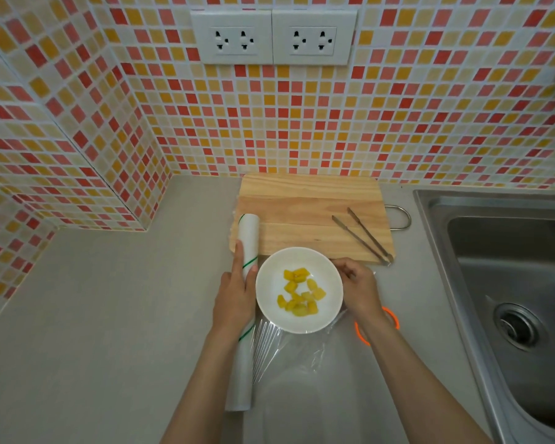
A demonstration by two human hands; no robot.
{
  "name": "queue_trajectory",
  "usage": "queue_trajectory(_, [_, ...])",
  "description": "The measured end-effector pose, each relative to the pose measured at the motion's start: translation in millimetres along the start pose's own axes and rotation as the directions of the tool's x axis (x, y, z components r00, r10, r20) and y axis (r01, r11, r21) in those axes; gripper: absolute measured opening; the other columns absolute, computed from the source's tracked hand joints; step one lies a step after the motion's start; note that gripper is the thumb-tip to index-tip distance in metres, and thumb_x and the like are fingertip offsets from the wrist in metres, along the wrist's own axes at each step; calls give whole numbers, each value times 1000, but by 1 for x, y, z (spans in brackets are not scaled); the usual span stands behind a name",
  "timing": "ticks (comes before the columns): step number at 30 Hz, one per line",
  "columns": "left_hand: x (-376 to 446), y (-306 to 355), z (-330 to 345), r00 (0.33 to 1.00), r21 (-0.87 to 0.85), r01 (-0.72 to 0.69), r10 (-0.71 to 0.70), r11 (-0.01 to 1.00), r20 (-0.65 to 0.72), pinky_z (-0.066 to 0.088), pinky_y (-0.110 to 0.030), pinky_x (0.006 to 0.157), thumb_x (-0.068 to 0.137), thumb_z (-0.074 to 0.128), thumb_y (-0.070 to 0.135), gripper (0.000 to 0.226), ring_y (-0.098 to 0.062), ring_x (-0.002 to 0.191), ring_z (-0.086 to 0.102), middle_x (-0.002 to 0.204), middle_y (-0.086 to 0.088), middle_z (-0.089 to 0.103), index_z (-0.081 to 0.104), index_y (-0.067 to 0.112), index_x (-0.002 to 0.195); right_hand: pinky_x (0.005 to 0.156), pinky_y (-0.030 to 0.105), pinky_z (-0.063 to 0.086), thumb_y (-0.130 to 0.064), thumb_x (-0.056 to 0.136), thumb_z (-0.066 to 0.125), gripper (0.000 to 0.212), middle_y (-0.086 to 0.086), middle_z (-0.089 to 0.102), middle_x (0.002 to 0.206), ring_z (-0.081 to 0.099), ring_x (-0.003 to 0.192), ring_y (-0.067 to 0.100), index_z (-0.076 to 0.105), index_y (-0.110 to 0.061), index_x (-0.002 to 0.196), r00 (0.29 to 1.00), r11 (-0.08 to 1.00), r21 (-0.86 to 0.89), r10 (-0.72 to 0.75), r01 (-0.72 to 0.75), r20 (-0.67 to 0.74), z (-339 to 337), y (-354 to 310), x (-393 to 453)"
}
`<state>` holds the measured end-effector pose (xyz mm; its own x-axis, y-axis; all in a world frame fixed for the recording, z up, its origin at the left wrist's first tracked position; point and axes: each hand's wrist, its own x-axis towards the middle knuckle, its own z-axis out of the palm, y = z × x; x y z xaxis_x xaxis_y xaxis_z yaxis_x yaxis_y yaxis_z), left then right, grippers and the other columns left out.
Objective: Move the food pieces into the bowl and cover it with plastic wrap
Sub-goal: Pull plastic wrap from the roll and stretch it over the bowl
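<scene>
The white bowl (299, 290) sat on the table (109, 315) directly between the two hands, with the yellow food pieces (300, 293) already inside it, so the transfer part of the task looked finished and the covering was what remained. The left hand (236, 296) lay on the roll of plastic wrap (245, 302), its grip closed loosely around the tube with fingers stretched along it; the roll's long axis ran away from the person, touching or just beside the bowl's left rim, one end resting on the cutting board (311, 213) and the other reaching back toward the body. The right hand (358, 288) was curled at the bowl's right rim, its grip seemingly pinching the wrap's free edge there, though the film was too clear to be sure. A loose sheet of wrap (289, 354) spread from the roll across the table on the near side of the bowl, beneath both wrists. Whether film already stretched over the bowl's mouth could not be told. Judging from this, the sheet had to travel crosswise to the roll's axis, from the left grip toward the right, over the bowl. The tongs (362, 237) lay unused on the board, beyond the right hand.
</scene>
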<state>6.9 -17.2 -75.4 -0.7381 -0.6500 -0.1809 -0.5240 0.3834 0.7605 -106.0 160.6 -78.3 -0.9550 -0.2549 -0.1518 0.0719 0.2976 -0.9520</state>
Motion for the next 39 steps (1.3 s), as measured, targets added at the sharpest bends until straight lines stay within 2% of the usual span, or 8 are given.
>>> queue_trajectory(5, [1,-1,0,1000,17,-2,2,1000,7,45,-44,88,96,28,52,56,-33,96,57,102,-14,56,-2,54,143,75,39,52,-8,89,56,18,9,74,91,67,84,24,73,-13,92,996,998,16,64,-65,70,0,6,3])
queue_trajectory(12, [3,-3,-1,999,-36,19,-18,999,28,39,-35,87,96,29,50,55,-33,108,55,117,-15,56,0,52,144,69,33,47,-9,90,50,22,6,71,80,59,76,15,71,-9,84,997,995,-88,-50,45,-54,10,1,-9])
queue_trajectory(18, [3,-2,-2,999,-63,10,-8,998,32,37,-34,89,96,30,51,56,-32,115,53,127,-17,55,1,53,143,69,36,48,-13,88,55,20,14,75,89,64,81,19,74,-8,91,995,934,-347,-60,84,80,3,0,1])
queue_trajectory(24, [2,-4,-3,999,-75,2,1,997,40,37,-34,93,96,31,50,57,-32,117,53,128,-18,54,1,51,144,50,23,39,-9,83,61,19,19,63,67,54,58,19,67,9,79,926,931,-53,364,-360,101,9,5,20])
queue_trajectory(28, [0,-3,-4,999,-92,8,-4,996,40,39,-37,98,96,32,51,57,-31,119,51,129,-17,54,2,51,144,49,25,38,-7,76,66,6,18,62,67,54,55,22,70,-4,74,921,920,-131,382,-370,77,12,5,24])
queue_trajectory(34, [-2,1,-4,999,-58,18,-16,998,34,42,-44,99,95,30,55,57,-31,107,57,119,-14,57,-3,57,141,75,37,46,-13,93,50,22,19,69,90,62,86,32,66,1,92,979,973,-228,-69,24,-192,-2,-12,9])
queue_trajectory(36, [-2,0,-4,999,-52,16,-14,999,29,43,-44,98,95,30,55,57,-31,107,57,119,-14,57,-3,57,141,86,28,49,-25,98,42,30,2,68,102,62,98,14,64,-9,110,975,984,-24,-180,178,-133,-5,-23,-4])
queue_trajectory(39, [-1,-2,-3,1000,-52,5,-4,999,23,43,-39,95,95,30,54,57,-31,108,57,120,-15,57,-2,56,142,98,11,39,-50,95,32,42,-15,60,123,51,119,-5,53,-31,126,978,968,223,-154,119,143,1,-29,-13])
